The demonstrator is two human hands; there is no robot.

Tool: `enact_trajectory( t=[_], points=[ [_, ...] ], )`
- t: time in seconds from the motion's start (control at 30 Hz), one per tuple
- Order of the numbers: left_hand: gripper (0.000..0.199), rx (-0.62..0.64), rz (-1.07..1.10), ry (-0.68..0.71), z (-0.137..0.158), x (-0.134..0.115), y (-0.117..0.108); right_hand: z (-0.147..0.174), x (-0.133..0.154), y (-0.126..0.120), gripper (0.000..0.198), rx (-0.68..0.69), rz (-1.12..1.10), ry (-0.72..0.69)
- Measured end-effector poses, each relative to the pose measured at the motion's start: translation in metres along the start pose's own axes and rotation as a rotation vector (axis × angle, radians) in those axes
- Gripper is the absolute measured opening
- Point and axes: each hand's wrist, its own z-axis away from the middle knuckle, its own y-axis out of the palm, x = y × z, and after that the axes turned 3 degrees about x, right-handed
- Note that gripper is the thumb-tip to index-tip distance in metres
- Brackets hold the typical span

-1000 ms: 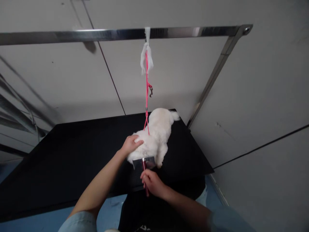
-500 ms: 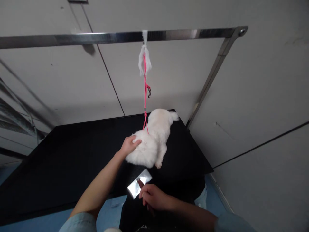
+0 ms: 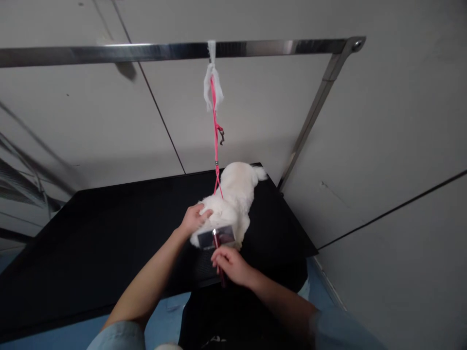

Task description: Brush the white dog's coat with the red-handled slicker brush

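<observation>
on the black table, toward its right end: white dog, head end toward the wearer. left hand on the dog's head fur, thumb apart from the fingers; fingertips partly hidden, can't tell if they grip. right hand has fingers wrapped around the red handle of a brush, its flat head in front of the dog's head; contact not visible. pink leash runs from the dog up to a white cloth tied on the metal bar.
</observation>
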Motion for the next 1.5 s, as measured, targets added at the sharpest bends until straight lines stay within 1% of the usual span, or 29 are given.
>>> enact_trajectory(
  t=[0.07,0.17,0.27,0.37,0.4,0.47,0.53,0.57,0.6,0.63,0.67,0.73,0.77,0.8,0.83,0.87,0.97,1.0,1.07,1.13,1.17,1.2,1.27,1.3,1.33,1.37,1.43,1.47,1.5],
  points=[
    [0.039,-0.019,-0.129,0.01,-0.001,-0.008,-0.002,-0.007,0.001,-0.004,0.019,-0.074,-0.015,0.0],
    [0.034,-0.094,-0.298,0.103,0.0,-0.023,-0.002,0.001,-0.007,-0.007,0.024,-0.052,-0.059,0.072],
    [0.029,-0.108,-0.258,0.151,0.004,-0.032,0.006,0.023,-0.007,-0.011,0.03,-0.034,-0.101,0.124],
    [0.025,-0.083,-0.168,0.09,0.01,-0.033,0.017,0.044,0.005,-0.018,0.032,-0.017,-0.109,0.196],
    [0.025,-0.089,-0.157,0.072,0.011,-0.032,0.019,0.05,0.009,-0.021,0.033,0.025,-0.116,0.231],
    [0.026,-0.112,-0.154,0.052,0.013,-0.029,0.021,0.063,0.018,-0.027,0.038,0.163,-0.161,0.275],
    [0.027,-0.122,-0.165,0.039,0.015,-0.026,0.022,0.075,0.025,-0.034,0.05,0.285,-0.207,0.216],
    [0.028,-0.117,-0.174,0.032,0.016,-0.025,0.022,0.079,0.029,-0.039,0.06,0.283,-0.202,0.146],
    [0.03,-0.111,-0.181,0.021,0.018,-0.025,0.022,0.082,0.034,-0.045,0.067,0.22,-0.164,0.063],
    [0.032,-0.104,-0.184,0.007,0.019,-0.025,0.022,0.082,0.039,-0.05,0.067,0.109,-0.091,-0.019],
    [0.035,-0.095,-0.178,-0.006,0.021,-0.025,0.023,0.08,0.045,-0.056,0.059,-0.038,0.005,-0.1],
    [0.043,-0.075,-0.143,-0.015,0.025,-0.025,0.026,0.069,0.058,-0.066,0.033,-0.353,0.189,-0.242],
    [0.049,-0.067,-0.126,-0.013,0.027,-0.025,0.027,0.059,0.063,-0.071,0.026,-0.467,0.239,-0.299],
    [0.055,-0.056,-0.113,-0.008,0.029,-0.024,0.028,0.048,0.067,-0.075,0.024,-0.534,0.252,-0.337],
    [0.06,-0.042,-0.103,-0.001,0.03,-0.023,0.028,0.035,0.07,-0.079,0.023,-0.56,0.234,-0.352],
    [0.064,-0.026,-0.094,0.003,0.031,-0.022,0.028,0.021,0.071,-0.084,0.022,-0.549,0.197,-0.344],
    [0.066,0.027,-0.061,-0.022,0.03,-0.017,0.026,-0.014,0.069,-0.105,0.028,-0.499,0.04,-0.243],
    [0.067,0.039,-0.054,-0.041,0.03,-0.015,0.025,-0.021,0.067,-0.113,0.031,-0.537,-0.011,-0.222],
    [0.067,0.054,-0.058,-0.077,0.028,-0.012,0.023,-0.027,0.063,-0.127,0.034,-0.727,-0.099,-0.246],
    [0.07,0.062,-0.072,-0.078,0.027,-0.011,0.021,-0.027,0.059,-0.129,0.033,-0.932,-0.144,-0.318],
    [0.07,0.068,-0.074,-0.066,0.026,-0.01,0.021,-0.028,0.058,-0.126,0.032,-0.952,-0.147,-0.338],
    [0.07,0.073,-0.071,-0.054,0.026,-0.01,0.021,-0.029,0.056,-0.121,0.032,-0.901,-0.141,-0.334],
    [0.07,0.088,-0.056,-0.045,0.025,-0.009,0.022,-0.036,0.054,-0.112,0.032,-0.706,-0.121,-0.267],
    [0.07,0.098,-0.046,-0.054,0.025,-0.009,0.022,-0.04,0.054,-0.111,0.032,-0.642,-0.12,-0.23],
    [0.07,0.107,-0.035,-0.07,0.025,-0.008,0.022,-0.043,0.054,-0.112,0.033,-0.645,-0.127,-0.21],
    [0.07,0.115,-0.026,-0.086,0.025,-0.007,0.022,-0.045,0.055,-0.116,0.033,-0.716,-0.138,-0.21],
    [0.071,0.122,-0.016,-0.104,0.026,-0.004,0.022,-0.046,0.056,-0.124,0.031,-0.947,-0.146,-0.25],
    [0.072,0.122,-0.013,-0.102,0.026,-0.003,0.022,-0.045,0.056,-0.126,0.03,-1.03,-0.141,-0.27],
    [0.072,0.125,-0.011,-0.094,0.026,-0.001,0.022,-0.044,0.056,-0.125,0.029,-1.046,-0.133,-0.279]
  ],
)
